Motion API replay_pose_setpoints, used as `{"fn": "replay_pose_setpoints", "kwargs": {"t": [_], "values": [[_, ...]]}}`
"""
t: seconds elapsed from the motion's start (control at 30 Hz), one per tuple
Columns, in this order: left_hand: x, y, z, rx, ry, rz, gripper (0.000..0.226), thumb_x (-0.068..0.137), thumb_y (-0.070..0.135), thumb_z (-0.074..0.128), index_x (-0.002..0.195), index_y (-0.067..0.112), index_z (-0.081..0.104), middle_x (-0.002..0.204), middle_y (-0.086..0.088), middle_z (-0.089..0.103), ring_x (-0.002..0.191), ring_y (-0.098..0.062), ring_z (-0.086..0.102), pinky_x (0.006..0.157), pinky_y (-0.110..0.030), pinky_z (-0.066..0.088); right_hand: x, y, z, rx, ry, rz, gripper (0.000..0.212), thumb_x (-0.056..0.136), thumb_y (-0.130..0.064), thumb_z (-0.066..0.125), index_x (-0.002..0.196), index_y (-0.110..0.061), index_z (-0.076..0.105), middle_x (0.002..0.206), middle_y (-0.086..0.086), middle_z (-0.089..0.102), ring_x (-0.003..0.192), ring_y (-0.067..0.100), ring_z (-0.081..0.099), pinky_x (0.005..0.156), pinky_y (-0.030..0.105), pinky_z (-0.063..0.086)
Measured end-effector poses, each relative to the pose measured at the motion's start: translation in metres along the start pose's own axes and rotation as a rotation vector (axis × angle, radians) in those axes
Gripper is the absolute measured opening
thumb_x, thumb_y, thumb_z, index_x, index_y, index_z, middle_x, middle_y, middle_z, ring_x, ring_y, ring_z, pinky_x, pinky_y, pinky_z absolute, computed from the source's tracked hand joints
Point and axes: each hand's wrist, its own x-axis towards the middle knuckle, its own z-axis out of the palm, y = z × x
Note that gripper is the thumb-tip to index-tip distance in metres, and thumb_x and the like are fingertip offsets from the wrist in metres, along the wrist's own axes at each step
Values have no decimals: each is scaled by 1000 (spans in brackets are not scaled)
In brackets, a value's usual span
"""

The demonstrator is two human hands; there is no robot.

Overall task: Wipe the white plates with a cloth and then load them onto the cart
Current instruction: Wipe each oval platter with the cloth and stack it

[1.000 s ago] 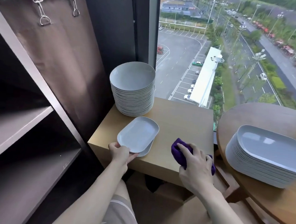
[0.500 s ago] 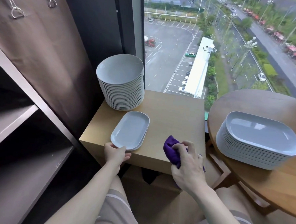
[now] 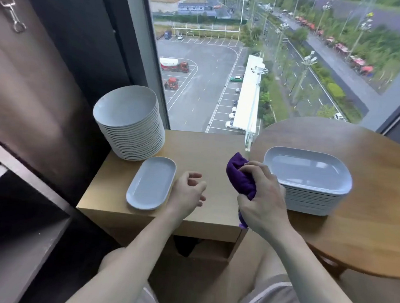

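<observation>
Fingers: left hand [image 3: 188,190] loosely curled, holding nothing, just right of the oblong plate [image 3: 151,183]; right hand [image 3: 261,203] grips the bunched purple cloth [image 3: 239,177].
Cart [image 3: 21,252]: dark shelves, far left.
Round desk [image 3: 367,222]: carries the stack of oblong plates [image 3: 308,180].
Square desk [image 3: 206,149]: stack of round plates [image 3: 130,122] at back left, oblong plate at front left.
</observation>
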Motion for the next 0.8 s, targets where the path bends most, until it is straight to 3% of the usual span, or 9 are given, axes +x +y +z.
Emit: {"fn": "replay_pose_setpoints", "kwargs": {"t": [0.13,0.23,0.3,0.37,0.47,0.53,0.6,0.67,0.8], "values": [[8,43,59,12,-182,77,17,101,19,59,118,19,61,111,-8,64,73,-17,71,67,-32,61,13,19,-48,-84,89,49,48,75,-24,60,122,-33,56,133,-15,54,109,20,47,90,40,26],[15,65,98,27,-248,100,16,100,19,59,116,20,60,109,-8,65,69,-15,69,62,-29,60,28,41,-79,-191,99,136,53,71,-31,51,124,-32,56,139,-13,51,116,25,46,93,44,26],[21,74,120,55,-251,97,20,99,22,61,119,18,58,111,-9,65,70,-17,68,60,-28,58,38,57,-90,-332,17,180,53,76,-35,52,129,-31,53,145,-9,47,124,28,43,102,52,26],[25,76,136,96,-245,92,24,99,25,62,121,18,56,109,-8,65,73,-19,68,69,-36,61,42,73,-91,-529,-121,166,54,87,-51,49,137,-32,48,151,-8,41,133,30,37,108,58,22],[32,73,148,123,-214,105,31,98,22,63,128,20,57,105,-8,65,80,-24,68,84,-47,62,39,95,-85,-705,-255,69,77,88,-78,26,152,-36,33,161,-10,31,151,35,11,112,69,-11],[37,69,150,109,-205,121,42,97,20,64,139,23,56,99,-9,66,77,-22,67,82,-45,63,43,101,-84,-750,-304,4,85,84,-80,24,157,-37,22,166,-10,23,155,38,-2,111,71,-20],[40,67,150,85,-225,118,49,98,20,65,145,22,55,90,-8,66,70,-18,65,75,-41,62,50,101,-85,-721,-367,-5,83,83,-74,31,158,-38,19,168,-12,21,154,39,4,115,71,-5],[42,65,150,55,-247,110,49,97,19,67,145,22,58,75,1,64,65,-16,62,70,-38,60,59,98,-85,-659,-394,29,79,82,-66,37,156,-39,26,166,-13,26,147,35,22,112,62,19],[43,63,149,47,-296,81,51,101,20,65,150,26,53,80,-5,66,68,-15,63,58,-24,57,77,90,-79,-586,-386,36,66,90,-54,44,153,-39,35,162,-18,32,137,27,35,105,53,29]]}}
